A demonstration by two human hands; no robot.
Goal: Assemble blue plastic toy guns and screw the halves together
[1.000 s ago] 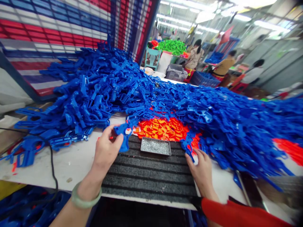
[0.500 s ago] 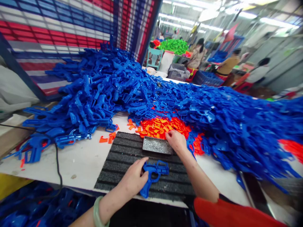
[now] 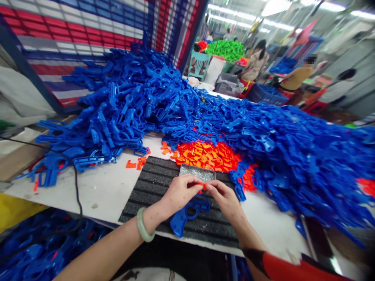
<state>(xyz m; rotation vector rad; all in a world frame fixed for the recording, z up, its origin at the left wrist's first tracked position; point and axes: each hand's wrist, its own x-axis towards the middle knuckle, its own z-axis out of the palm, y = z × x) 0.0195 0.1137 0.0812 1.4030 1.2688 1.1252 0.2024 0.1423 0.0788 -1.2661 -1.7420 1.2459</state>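
Observation:
My left hand point(image 3: 179, 192) and my right hand point(image 3: 223, 197) meet over a black ribbed mat point(image 3: 152, 187). Both pinch a small orange plastic piece point(image 3: 203, 185) between their fingertips. Under them a blue gun-shaped plastic part point(image 3: 186, 216) lies on the mat, my left hand resting over its top. A green bangle point(image 3: 142, 225) sits on my left wrist. Just beyond my hands stands a shallow metal tray point(image 3: 197, 172) of small grey bits, and behind it a heap of orange pieces point(image 3: 209, 155).
A huge pile of blue plastic parts point(image 3: 140, 101) covers the white table point(image 3: 102, 187) from left to far right. A black cable point(image 3: 76, 183) runs over the left edge. Loose orange pieces point(image 3: 136, 162) lie left of the mat. Other people sit at tables in the background.
My left hand brought a blue part from the pile onto the mat. My right hand picked an orange piece from the heap and carried it back to meet my left hand.

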